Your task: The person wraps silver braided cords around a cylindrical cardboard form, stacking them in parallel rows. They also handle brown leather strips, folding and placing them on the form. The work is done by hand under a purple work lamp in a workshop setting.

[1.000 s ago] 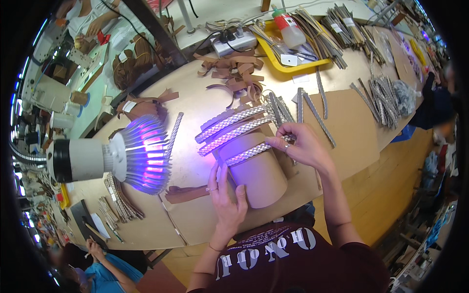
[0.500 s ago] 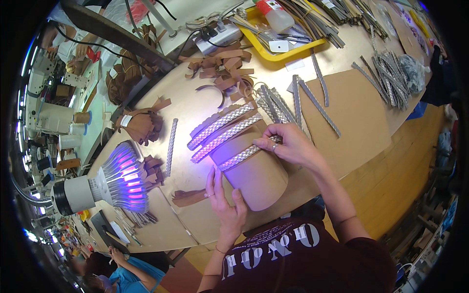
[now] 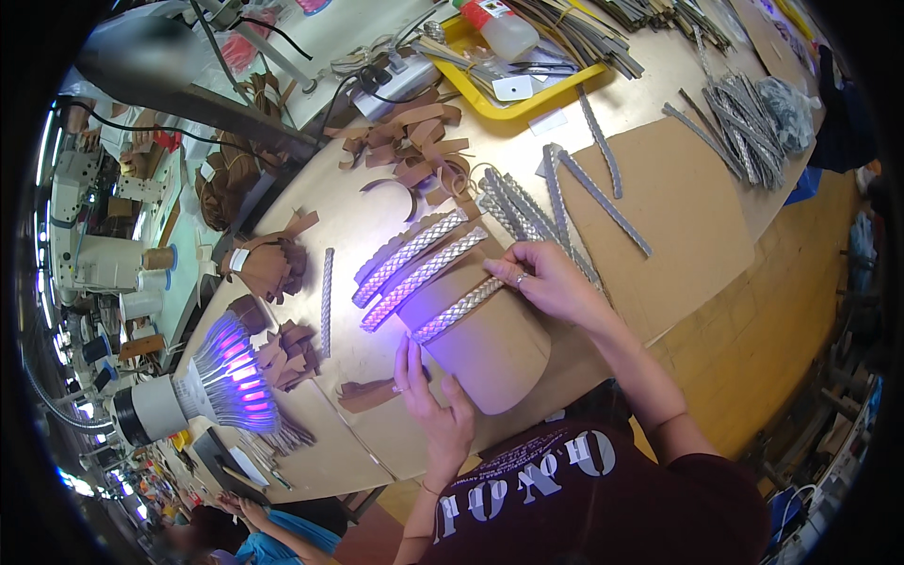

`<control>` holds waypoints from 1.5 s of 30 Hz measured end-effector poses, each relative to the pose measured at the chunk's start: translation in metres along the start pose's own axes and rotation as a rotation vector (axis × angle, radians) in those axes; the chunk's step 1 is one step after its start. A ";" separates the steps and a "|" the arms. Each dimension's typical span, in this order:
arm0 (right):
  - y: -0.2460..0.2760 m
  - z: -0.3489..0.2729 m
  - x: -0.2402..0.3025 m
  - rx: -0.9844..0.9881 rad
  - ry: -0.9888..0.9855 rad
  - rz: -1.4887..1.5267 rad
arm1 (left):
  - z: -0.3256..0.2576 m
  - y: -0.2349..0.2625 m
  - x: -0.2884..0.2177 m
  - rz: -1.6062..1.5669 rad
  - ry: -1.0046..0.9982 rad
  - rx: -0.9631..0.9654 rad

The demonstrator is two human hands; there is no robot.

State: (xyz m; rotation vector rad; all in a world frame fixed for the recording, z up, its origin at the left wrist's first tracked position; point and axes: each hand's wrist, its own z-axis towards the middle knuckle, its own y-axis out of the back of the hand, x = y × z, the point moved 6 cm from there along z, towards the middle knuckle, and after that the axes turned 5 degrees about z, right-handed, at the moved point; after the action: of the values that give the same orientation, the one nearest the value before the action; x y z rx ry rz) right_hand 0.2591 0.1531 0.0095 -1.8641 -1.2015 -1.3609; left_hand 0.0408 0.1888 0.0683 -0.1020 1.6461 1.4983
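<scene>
A tan rounded form (image 3: 494, 363) lies on the table in front of me, with a silver braided strap (image 3: 459, 311) across it. My right hand (image 3: 548, 280) pinches that strap's right end between thumb and fingers, a ring showing on one finger. My left hand (image 3: 433, 405) rests by the form's left edge, fingers stretched out and thumb apart, its fingertips close to the strap's left end. Just beyond lie two more braided straps, a middle one (image 3: 424, 278) and a far one (image 3: 410, 256), side by side in purple light.
A lamp with a ribbed head (image 3: 235, 377) stands at left. Brown leather strips (image 3: 414, 141) and grey braided straps (image 3: 513, 207) lie beyond the form. At the back is a yellow tray (image 3: 490, 105); cardboard (image 3: 659, 226) lies right. Another person's arm (image 3: 273, 532) shows lower left.
The picture has shifted slightly, so the table's things sit a little further left. My right hand stays at the strap's end with its grip slightly altered; my left hand keeps its place.
</scene>
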 end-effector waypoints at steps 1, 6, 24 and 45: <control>-0.001 0.000 -0.002 -0.013 -0.010 -0.014 | 0.000 -0.001 0.001 -0.010 0.007 0.006; -0.002 -0.006 0.001 -0.085 -0.014 -0.065 | -0.003 -0.004 0.005 -0.003 -0.018 -0.011; 0.002 -0.027 0.009 -0.144 -0.077 0.454 | -0.001 -0.003 0.015 -0.230 -0.047 -0.100; 0.021 -0.069 0.042 -0.551 0.390 -0.078 | -0.047 0.039 0.088 0.154 0.019 -0.306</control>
State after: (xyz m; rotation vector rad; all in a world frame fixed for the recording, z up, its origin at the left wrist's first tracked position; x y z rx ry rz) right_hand 0.2496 0.1015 0.0742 -1.7710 -0.7514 -2.1431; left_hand -0.0612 0.2020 0.0366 -0.1597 1.4554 1.8657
